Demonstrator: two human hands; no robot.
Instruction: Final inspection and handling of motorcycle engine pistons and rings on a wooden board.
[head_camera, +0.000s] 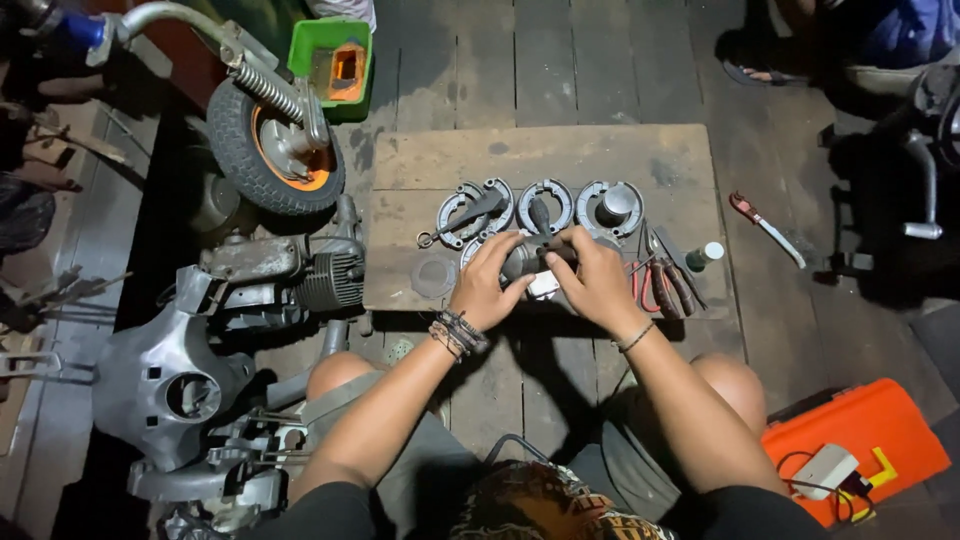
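Dark plank floor, with a worn wooden board (560, 160) as my work surface. Both hands meet over its near edge: my left hand (487, 288) and my right hand (597, 283) are curled tight around a short grey metal cylinder part (527, 259), held level between them, just above the board. Just beyond my fingers lie three round grey brake-shoe sets (545, 207) in a row. Red-handled pliers (655, 285) lie just right of my right hand. Well left of my left hand stands a small black tyre on an orange rim (270, 150).
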